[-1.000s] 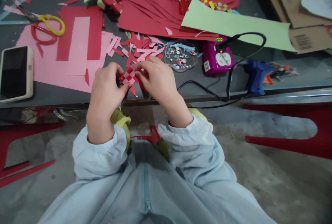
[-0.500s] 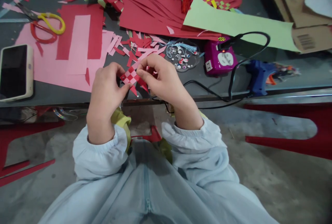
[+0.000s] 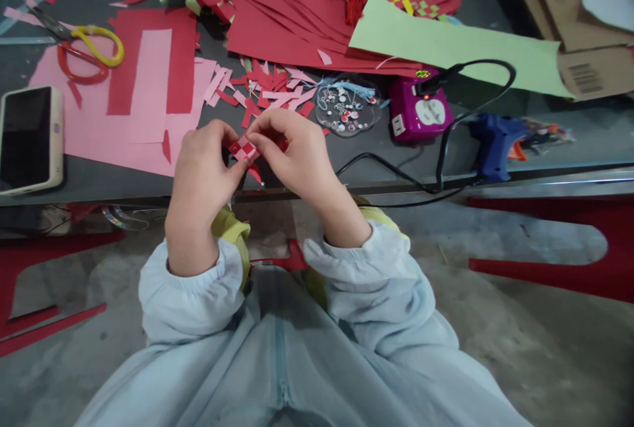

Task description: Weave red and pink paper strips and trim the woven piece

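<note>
A small woven paper piece point(image 3: 244, 149) in red and pink checks is held above the table's front edge. My left hand point(image 3: 203, 169) grips its left side between thumb and fingers. From the other side my right hand point(image 3: 292, 153) pinches it, its fingers covering the right part. A red paper tip point(image 3: 255, 173) sticks out below the checks. Just beyond my hands lies a heap of cut red and pink paper strips point(image 3: 270, 87).
Scissors point(image 3: 89, 51) and a phone point(image 3: 30, 140) lie on the left by pink paper point(image 3: 89, 127). Right of the strips are a dish of beads point(image 3: 347, 107), a purple power adapter point(image 3: 421, 107), a black cord point(image 3: 440, 156) and a blue glue gun point(image 3: 498, 143). Red sheets point(image 3: 282, 18) lie behind.
My right hand has moved left, closer to my left hand, and now covers more of the woven paper piece. My left hand has stayed almost still.
</note>
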`<state>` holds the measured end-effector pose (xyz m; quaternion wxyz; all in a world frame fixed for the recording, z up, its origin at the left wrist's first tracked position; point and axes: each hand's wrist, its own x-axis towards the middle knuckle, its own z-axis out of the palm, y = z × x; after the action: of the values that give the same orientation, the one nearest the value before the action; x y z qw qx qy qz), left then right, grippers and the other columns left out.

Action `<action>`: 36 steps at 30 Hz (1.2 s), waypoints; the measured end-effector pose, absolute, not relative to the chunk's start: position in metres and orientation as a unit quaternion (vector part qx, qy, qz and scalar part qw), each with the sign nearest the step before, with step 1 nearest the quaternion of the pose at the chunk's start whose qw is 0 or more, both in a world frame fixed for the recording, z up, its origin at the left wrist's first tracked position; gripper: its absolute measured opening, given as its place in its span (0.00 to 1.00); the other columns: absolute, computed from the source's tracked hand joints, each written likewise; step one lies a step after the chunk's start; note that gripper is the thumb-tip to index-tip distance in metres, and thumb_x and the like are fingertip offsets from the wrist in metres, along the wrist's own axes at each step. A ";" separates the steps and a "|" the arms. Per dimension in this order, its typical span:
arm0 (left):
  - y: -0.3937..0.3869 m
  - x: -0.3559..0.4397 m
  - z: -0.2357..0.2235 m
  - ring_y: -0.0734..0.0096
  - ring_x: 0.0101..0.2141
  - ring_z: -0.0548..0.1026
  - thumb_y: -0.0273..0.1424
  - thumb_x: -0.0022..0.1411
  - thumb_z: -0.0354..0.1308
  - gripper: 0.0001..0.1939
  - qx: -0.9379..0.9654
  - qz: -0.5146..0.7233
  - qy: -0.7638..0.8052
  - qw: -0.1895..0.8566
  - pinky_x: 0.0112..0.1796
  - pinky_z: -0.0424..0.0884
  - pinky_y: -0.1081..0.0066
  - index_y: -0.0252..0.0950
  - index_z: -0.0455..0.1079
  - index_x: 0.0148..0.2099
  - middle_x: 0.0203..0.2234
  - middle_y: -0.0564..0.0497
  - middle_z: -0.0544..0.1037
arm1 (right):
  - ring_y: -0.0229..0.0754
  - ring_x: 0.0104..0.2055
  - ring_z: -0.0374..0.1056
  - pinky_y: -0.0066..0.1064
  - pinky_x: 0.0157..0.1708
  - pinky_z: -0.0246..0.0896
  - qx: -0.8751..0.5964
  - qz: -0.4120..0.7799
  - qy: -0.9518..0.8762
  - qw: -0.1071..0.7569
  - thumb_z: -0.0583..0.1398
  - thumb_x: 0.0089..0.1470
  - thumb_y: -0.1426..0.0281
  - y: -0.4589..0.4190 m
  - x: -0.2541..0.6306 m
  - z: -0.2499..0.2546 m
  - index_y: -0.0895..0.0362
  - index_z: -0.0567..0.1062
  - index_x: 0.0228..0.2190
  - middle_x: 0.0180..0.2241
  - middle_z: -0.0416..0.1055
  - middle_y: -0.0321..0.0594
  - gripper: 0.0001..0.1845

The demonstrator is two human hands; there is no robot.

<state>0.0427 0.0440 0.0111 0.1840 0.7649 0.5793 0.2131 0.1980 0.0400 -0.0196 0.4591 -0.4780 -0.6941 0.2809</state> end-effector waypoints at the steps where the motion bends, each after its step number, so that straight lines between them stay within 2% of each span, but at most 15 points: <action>1: 0.044 0.043 0.011 0.58 0.40 0.74 0.29 0.55 0.61 0.08 0.766 0.213 0.580 0.180 0.43 0.69 0.59 0.41 0.65 0.36 0.34 0.49 0.76 | 0.40 0.39 0.69 0.34 0.42 0.65 -0.487 0.249 -0.709 0.445 0.55 0.63 0.70 0.040 0.198 -0.020 0.56 0.74 0.34 0.35 0.74 0.40 0.08; 5: 0.044 0.042 0.009 0.58 0.40 0.74 0.27 0.53 0.63 0.11 0.768 0.213 0.580 0.171 0.43 0.70 0.58 0.41 0.65 0.37 0.36 0.49 0.77 | 0.42 0.40 0.67 0.34 0.41 0.61 -0.486 0.174 -0.752 0.411 0.56 0.62 0.74 0.043 0.195 -0.025 0.57 0.77 0.35 0.35 0.73 0.41 0.10; 9: 0.044 0.042 0.007 0.58 0.40 0.74 0.26 0.52 0.62 0.12 0.771 0.222 0.574 0.164 0.44 0.71 0.58 0.42 0.66 0.38 0.36 0.50 0.77 | 0.43 0.41 0.65 0.35 0.41 0.59 -0.490 0.144 -0.771 0.381 0.54 0.63 0.73 0.046 0.191 -0.030 0.56 0.79 0.36 0.36 0.70 0.42 0.12; 12: 0.044 0.041 0.007 0.60 0.42 0.75 0.24 0.52 0.61 0.17 0.763 0.246 0.574 0.167 0.43 0.71 0.60 0.42 0.67 0.45 0.38 0.50 0.78 | 0.44 0.42 0.64 0.35 0.41 0.58 -0.487 0.135 -0.779 0.372 0.53 0.64 0.71 0.047 0.191 -0.032 0.55 0.79 0.38 0.36 0.70 0.43 0.13; 16: 0.042 0.040 0.008 0.64 0.40 0.77 0.25 0.54 0.61 0.24 0.742 0.285 0.577 0.190 0.44 0.71 0.61 0.44 0.65 0.53 0.34 0.53 0.78 | 0.43 0.43 0.64 0.36 0.43 0.60 -0.484 0.122 -0.775 0.387 0.53 0.65 0.70 0.047 0.194 -0.032 0.54 0.78 0.42 0.38 0.70 0.42 0.14; 21: 0.039 0.040 0.012 0.68 0.40 0.78 0.26 0.57 0.59 0.24 0.734 0.316 0.567 0.198 0.44 0.73 0.64 0.45 0.63 0.55 0.36 0.55 0.79 | 0.42 0.42 0.66 0.36 0.43 0.61 -0.470 0.119 -0.775 0.404 0.52 0.66 0.69 0.045 0.201 -0.023 0.52 0.78 0.44 0.38 0.69 0.42 0.15; 26: 0.036 0.044 0.015 0.69 0.42 0.79 0.29 0.61 0.58 0.22 0.727 0.347 0.557 0.202 0.45 0.74 0.65 0.46 0.61 0.56 0.38 0.55 0.80 | 0.42 0.41 0.67 0.37 0.42 0.63 -0.458 0.129 -0.759 0.445 0.52 0.65 0.67 0.040 0.207 -0.012 0.54 0.78 0.39 0.37 0.70 0.42 0.14; 32: 0.031 0.049 0.021 0.68 0.43 0.80 0.35 0.64 0.58 0.18 0.706 0.370 0.572 0.195 0.44 0.76 0.65 0.47 0.62 0.55 0.45 0.52 0.78 | 0.41 0.38 0.67 0.37 0.42 0.65 -0.453 0.141 -0.738 0.480 0.53 0.65 0.66 0.034 0.208 -0.006 0.55 0.76 0.36 0.34 0.71 0.41 0.13; 36: 0.032 0.054 0.021 0.70 0.38 0.81 0.35 0.62 0.61 0.15 0.685 0.440 0.526 0.246 0.39 0.77 0.68 0.45 0.65 0.50 0.35 0.55 0.80 | 0.39 0.35 0.66 0.35 0.39 0.66 -0.450 0.139 -0.725 0.502 0.53 0.65 0.66 0.033 0.208 -0.007 0.55 0.75 0.34 0.31 0.69 0.39 0.13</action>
<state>0.0539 0.0320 0.0205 0.2459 0.6849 0.5265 0.4396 0.2079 0.0332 -0.0066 0.5020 -0.4501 -0.7252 0.1392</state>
